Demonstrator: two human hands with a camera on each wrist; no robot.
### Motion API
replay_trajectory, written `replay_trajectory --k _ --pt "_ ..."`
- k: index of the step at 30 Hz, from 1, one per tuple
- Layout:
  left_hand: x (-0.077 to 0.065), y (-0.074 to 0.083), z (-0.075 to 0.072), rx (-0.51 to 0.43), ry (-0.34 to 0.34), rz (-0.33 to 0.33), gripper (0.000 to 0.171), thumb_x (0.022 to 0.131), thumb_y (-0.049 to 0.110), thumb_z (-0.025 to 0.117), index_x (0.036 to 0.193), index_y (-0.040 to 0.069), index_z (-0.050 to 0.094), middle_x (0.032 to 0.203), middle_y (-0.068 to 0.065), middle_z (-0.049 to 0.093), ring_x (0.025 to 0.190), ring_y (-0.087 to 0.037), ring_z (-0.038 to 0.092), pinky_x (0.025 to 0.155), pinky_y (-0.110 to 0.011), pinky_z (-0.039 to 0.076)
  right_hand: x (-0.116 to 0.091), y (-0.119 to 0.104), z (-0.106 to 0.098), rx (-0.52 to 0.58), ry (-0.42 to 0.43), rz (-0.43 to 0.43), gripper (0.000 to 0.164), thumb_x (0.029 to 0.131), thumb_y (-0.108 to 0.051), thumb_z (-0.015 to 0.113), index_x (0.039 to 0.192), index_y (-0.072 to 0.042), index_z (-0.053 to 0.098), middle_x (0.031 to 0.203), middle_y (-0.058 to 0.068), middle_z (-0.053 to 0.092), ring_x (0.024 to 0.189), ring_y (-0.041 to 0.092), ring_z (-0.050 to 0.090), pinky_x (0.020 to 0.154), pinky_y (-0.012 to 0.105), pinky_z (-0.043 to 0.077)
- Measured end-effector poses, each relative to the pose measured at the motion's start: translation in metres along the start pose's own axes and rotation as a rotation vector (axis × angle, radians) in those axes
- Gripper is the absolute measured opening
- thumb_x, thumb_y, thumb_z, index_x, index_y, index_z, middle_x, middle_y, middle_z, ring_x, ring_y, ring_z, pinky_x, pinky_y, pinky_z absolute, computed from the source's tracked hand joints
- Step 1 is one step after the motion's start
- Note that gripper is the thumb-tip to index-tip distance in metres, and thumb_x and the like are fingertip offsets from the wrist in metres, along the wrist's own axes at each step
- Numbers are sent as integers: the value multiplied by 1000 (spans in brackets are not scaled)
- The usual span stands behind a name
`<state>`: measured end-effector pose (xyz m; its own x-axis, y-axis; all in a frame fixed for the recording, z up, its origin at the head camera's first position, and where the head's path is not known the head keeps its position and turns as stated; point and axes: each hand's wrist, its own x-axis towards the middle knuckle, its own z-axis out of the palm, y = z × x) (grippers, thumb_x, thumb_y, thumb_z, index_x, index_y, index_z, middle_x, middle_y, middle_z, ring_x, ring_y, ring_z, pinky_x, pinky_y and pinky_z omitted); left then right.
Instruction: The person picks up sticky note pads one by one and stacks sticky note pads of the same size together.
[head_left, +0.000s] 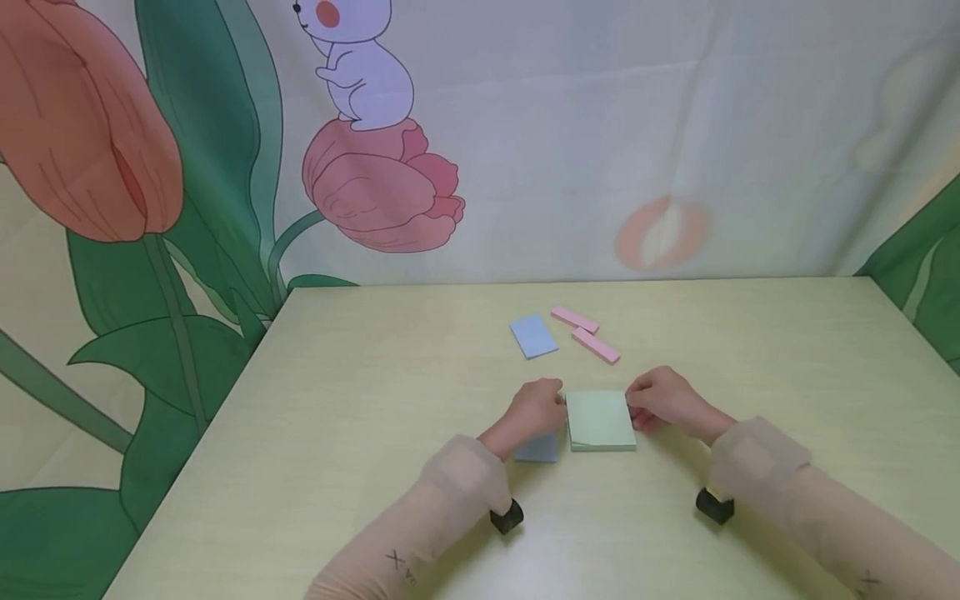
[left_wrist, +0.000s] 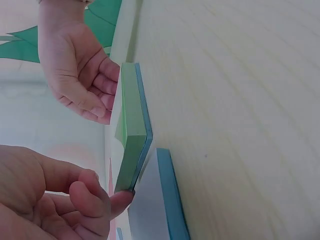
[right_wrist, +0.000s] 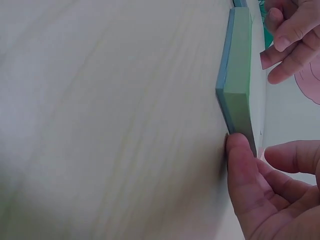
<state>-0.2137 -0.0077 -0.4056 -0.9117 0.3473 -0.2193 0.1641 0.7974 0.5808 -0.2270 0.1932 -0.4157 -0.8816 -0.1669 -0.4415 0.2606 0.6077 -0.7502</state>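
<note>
A square green sticky note pad (head_left: 600,419) lies on a thin blue pad (left_wrist: 143,102), the two edges roughly lined up. One corner of its top sheet lifts slightly. At the stack's left side my left hand (head_left: 534,410) touches the edge with a fingertip, its other fingers loosely bent. My right hand (head_left: 671,402) is at the opposite side, one finger (right_wrist: 240,160) against the edge and the thumb apart from it. Partly hidden under my left hand is another blue pad (head_left: 536,450), flat on the table beside the stack.
Behind the stack lie a blue pad (head_left: 534,336) and two narrow pink pads (head_left: 596,345), whose ends nearly meet. The pale wooden table (head_left: 375,375) ends at a printed curtain (head_left: 525,167) along the back.
</note>
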Motion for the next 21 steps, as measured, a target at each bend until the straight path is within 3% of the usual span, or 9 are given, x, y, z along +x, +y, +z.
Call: replay_trajectory --k 6,13,21 --pt "-1 1 1 -17 10 2 17 81 1 44 69 10 37 55 2 27 46 -11 23 45 -21 23 2 0 1 -13 15 7 24 88 -8 47 102 8 58 74 8 61 58 11 56 59 26 52" --pt "-2 3 0 2 4 10 11 82 2 45 73 7 41 58 1 25 51 -12 21 48 -22 22 -3 -1 1 27 -5 7 27 88 -6 47 107 11 54 75 8 61 57 11 57 59 26 52" --pt "-3 4 2 11 10 18 19 83 2 46 67 9 37 58 1 25 50 -12 22 47 -22 20 -4 -5 0 55 23 35 31 89 -10 47 113 11 52 85 14 63 60 11 59 61 25 52"
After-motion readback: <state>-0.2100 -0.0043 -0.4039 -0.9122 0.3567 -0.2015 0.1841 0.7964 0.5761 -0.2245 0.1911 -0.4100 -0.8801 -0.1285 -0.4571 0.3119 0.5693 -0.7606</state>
